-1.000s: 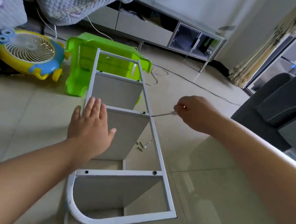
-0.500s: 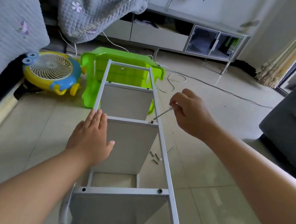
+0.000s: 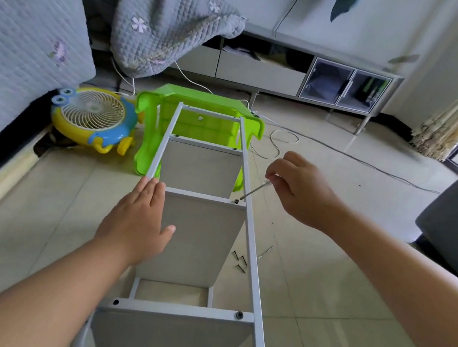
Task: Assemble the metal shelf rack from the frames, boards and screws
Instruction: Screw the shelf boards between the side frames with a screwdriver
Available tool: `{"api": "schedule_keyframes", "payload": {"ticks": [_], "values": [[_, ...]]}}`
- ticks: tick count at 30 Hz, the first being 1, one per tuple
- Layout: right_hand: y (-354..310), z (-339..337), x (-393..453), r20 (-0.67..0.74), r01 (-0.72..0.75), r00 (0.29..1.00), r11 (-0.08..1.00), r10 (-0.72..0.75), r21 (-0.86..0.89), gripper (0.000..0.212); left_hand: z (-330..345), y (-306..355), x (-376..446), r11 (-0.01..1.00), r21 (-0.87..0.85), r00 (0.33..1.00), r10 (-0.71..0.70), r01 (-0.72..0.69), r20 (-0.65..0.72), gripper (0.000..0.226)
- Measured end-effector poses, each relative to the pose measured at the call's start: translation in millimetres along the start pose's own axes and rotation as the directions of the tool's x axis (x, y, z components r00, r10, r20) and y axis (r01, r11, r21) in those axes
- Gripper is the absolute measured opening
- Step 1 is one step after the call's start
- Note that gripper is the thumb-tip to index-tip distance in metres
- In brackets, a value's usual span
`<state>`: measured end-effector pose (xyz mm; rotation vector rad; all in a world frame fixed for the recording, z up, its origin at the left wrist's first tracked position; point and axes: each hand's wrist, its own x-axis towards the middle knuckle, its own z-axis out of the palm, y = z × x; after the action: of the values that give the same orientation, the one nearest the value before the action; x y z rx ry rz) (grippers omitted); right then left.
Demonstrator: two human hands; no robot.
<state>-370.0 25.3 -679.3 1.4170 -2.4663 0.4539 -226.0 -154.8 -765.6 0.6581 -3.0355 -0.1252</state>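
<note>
On the tiled floor [image 3: 347,327], the partly built shelf rack [image 3: 251,254] is laid on its side, running away from the camera, with its white metal frame rails uppermost and three grey boards seen fixed between them. The middle board [image 3: 196,240] is pressed by the left hand [image 3: 137,224], which is laid flat with the palm down: its fingers [image 3: 153,191] are held straight and close together, their tips reaching the left rail at the board's top edge, while the thumb is spread out to the right over the board. Nothing is gripped by this hand.

A thin screwdriver [image 3: 253,190] is pinched by the right hand [image 3: 300,187] between the thumb and the curled fingertips [image 3: 274,174], the other fingers being folded round behind it. The tool is slanted down and to the left, and its tip is set at a screw [image 3: 236,201] in the right rail, just where the middle board meets it.

A few loose screws [image 3: 239,260] are scattered on the floor just beside the right rail, and a thin metal piece [image 3: 266,251] is seen near them. Beyond the rack's far end, an overturned green plastic stool [image 3: 203,100] is seen, with a yellow and blue fan [image 3: 92,118] just to its left.
</note>
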Motion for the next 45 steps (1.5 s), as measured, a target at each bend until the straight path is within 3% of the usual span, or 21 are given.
{"api": "schedule_keyframes", "payload": {"ticks": [7, 12, 17, 21, 28, 33, 37, 38, 39, 40, 41, 44, 45], "values": [[1, 1, 5, 0.000, -0.010, 1.000, 1.000, 0.010, -0.020, 0.035, 1, -1, 1, 1.000, -0.008, 1.000, 0.002, -0.002, -0.012, 0.076], [0, 3, 10, 0.016, 0.008, 1.000, 0.999, -0.008, -0.032, 0.019, 2, -1, 0, 1.000, -0.027, 1.000, 0.003, -0.004, -0.015, 0.074], [-2, 2, 13, 0.009, 0.050, 0.999, 0.998, -0.049, -0.044, 0.030, 5, -3, 4, 0.999, -0.038, 0.999, 0.002, -0.003, -0.033, 0.068], [-3, 2, 15, 0.043, 0.068, 0.997, 0.994, -0.065, -0.080, 0.019, 7, -3, 5, 1.000, 0.009, 0.999, 0.009, -0.009, -0.048, 0.065], [-9, -7, 24, 0.202, 0.033, 0.979, 0.987, -0.001, -0.154, 0.022, 6, -1, 2, 0.999, 0.033, 0.998, 0.005, -0.004, -0.055, 0.064], [-23, -14, 50, 0.383, -0.097, 0.899, 0.950, 0.211, -0.296, 0.031, 4, 0, 1, 0.999, -0.021, 1.000, -0.024, 0.024, -0.012, 0.063], [-31, -18, 64, 0.513, -0.208, 0.810, 0.957, 0.283, -0.200, 0.027, 4, -1, 1, 0.999, -0.024, 0.999, -0.025, 0.026, 0.025, 0.063], [-39, -22, 63, 0.519, -0.216, 0.806, 0.958, 0.284, -0.190, 0.024, 3, -1, 1, 0.999, -0.030, 0.999, -0.026, 0.027, 0.033, 0.063], [-41, -25, 64, 0.552, -0.193, 0.773, 0.945, 0.312, -0.263, 0.023, 3, -1, 1, 0.999, -0.035, 0.999, -0.026, 0.028, 0.037, 0.063], [-37, -25, 63, 0.589, -0.073, 0.756, 0.931, 0.285, -0.357, 0.022, 2, -1, 1, 0.999, -0.041, 0.999, -0.025, 0.027, 0.038, 0.063], [-38, -24, 64, 0.594, -0.093, 0.732, 0.913, 0.333, -0.398, 0.023, 1, -1, 0, 0.999, -0.046, 0.999, -0.024, 0.026, 0.039, 0.063], [-35, -26, 68, 0.525, -0.033, 0.817, 0.928, 0.238, -0.370, 0.031, 1, 0, -1, 0.998, -0.052, 0.999, -0.029, 0.031, 0.040, 0.063], [-35, -26, 70, 0.495, -0.074, 0.829, 0.929, 0.260, -0.363, 0.037, 1, 0, -1, 0.998, -0.055, 0.999, -0.029, 0.032, 0.042, 0.063]]}}
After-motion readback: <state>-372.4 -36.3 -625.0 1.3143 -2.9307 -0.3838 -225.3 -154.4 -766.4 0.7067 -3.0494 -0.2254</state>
